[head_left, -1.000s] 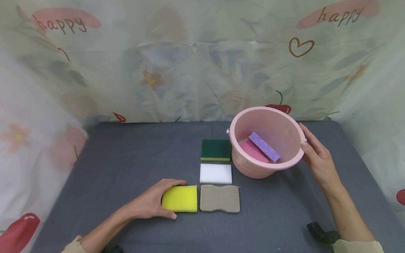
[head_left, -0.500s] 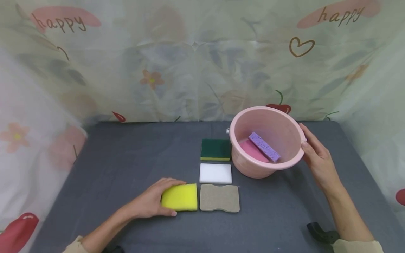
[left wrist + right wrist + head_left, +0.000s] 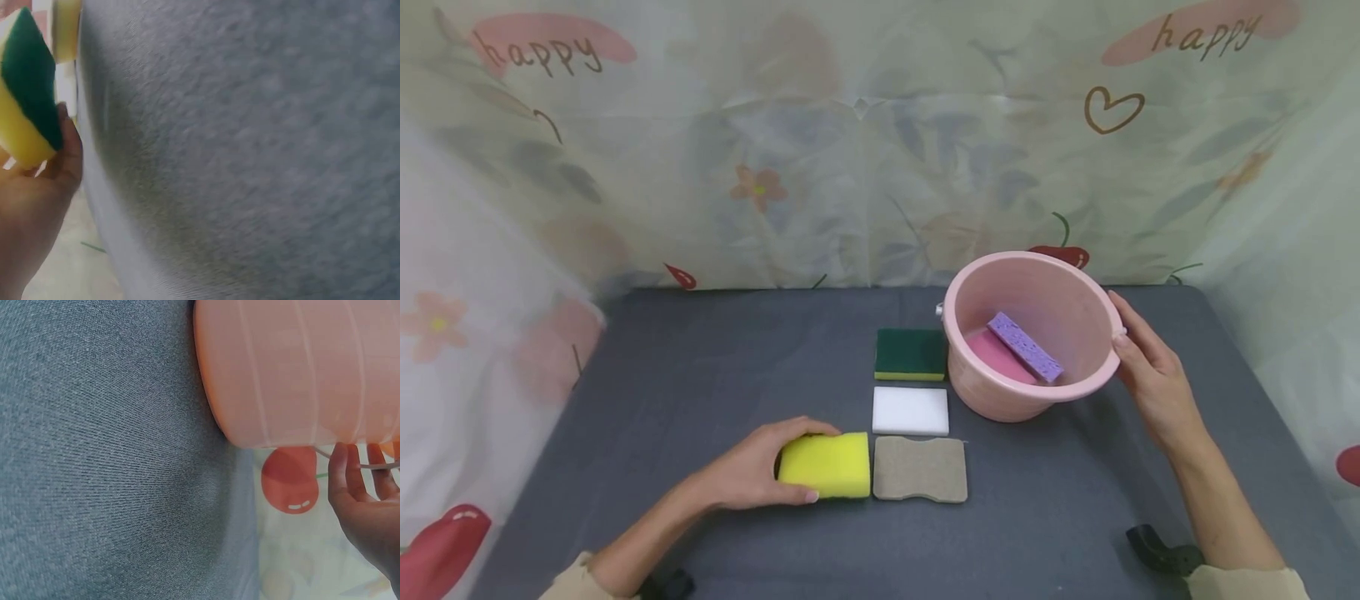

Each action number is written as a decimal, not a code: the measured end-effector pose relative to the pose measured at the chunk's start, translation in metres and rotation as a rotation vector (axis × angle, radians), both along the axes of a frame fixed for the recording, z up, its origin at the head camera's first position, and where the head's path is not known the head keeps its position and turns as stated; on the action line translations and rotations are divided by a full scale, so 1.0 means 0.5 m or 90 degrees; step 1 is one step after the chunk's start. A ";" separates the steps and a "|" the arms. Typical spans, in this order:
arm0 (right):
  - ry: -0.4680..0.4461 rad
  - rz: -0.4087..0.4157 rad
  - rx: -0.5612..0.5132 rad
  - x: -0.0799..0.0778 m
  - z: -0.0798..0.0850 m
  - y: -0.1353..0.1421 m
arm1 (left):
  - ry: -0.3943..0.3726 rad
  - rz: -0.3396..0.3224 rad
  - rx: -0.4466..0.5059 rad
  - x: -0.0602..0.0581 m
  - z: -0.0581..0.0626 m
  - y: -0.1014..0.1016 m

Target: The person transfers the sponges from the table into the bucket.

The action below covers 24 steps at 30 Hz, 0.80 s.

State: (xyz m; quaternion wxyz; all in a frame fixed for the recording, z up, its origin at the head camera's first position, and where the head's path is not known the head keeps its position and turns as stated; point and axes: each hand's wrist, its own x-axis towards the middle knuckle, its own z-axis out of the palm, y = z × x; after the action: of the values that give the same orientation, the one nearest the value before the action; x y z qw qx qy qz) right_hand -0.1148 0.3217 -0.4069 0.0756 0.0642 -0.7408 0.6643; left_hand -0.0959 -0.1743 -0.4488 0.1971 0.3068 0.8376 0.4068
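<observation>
Clearly, the yellow sponge [image 3: 837, 468] is in the left grip [image 3: 758, 468], which comes in from its nine o'clock side: the thumb presses the near edge at six, and the fingers take the far edge at twelve. From the left wrist I see a green scouring layer [image 3: 31, 75] on its other face, and the piece looks raised a little off the table [image 3: 722, 358], though the overhead angle makes that hard to judge.

I'd expect it to be light and springy, giving under a squeeze, with the rougher layer probably stiffer. It shouldn't be fragile, and if dry, hardly slippery. Pinching across opposite edges, as here, seems the right hold; a gentle squeeze should do.

Close by at the sponge's three o'clock is a gray sponge [image 3: 921, 469]; a white sponge [image 3: 911, 411] sits toward two, and a dark green sponge [image 3: 910, 354] toward one.

Farther toward two stands the pink bucket [image 3: 1000, 406], a purple sponge [image 3: 1025, 347] and a pink sponge [image 3: 996, 354] inside it. The right grip [image 3: 1157, 387] holds its rim at three o'clock, a sensible spot for steadying what is probably light, stiff, smooth plastic.
</observation>
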 end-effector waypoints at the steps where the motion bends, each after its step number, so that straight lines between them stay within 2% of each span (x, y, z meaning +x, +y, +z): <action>1: 0.000 -0.001 0.001 0.000 0.000 0.000 | 0.007 -0.006 0.009 -0.002 0.003 0.000; 3: -0.001 -0.002 0.002 0.000 0.000 0.000 | 0.022 -0.006 0.022 -0.005 0.010 0.000; 8: 0.002 0.001 -0.005 -0.001 -0.001 0.000 | 0.037 0.033 0.023 -0.014 0.032 0.000; 11: 0.002 0.001 -0.010 -0.001 -0.001 -0.001 | 0.048 0.043 0.026 -0.021 0.045 0.000; 19: 0.007 0.003 -0.027 0.000 -0.002 -0.001 | 0.082 0.027 0.038 -0.045 0.075 0.007; 24: 0.006 0.002 -0.022 -0.001 -0.003 0.000 | 0.108 0.014 0.042 -0.060 0.104 0.019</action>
State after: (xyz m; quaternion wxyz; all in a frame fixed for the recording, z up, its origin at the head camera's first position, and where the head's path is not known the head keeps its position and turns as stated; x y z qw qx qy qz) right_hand -0.1152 0.3215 -0.4083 0.0792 0.0673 -0.7288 0.6768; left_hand -0.1261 -0.1648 -0.3970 0.1111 0.3373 0.8406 0.4091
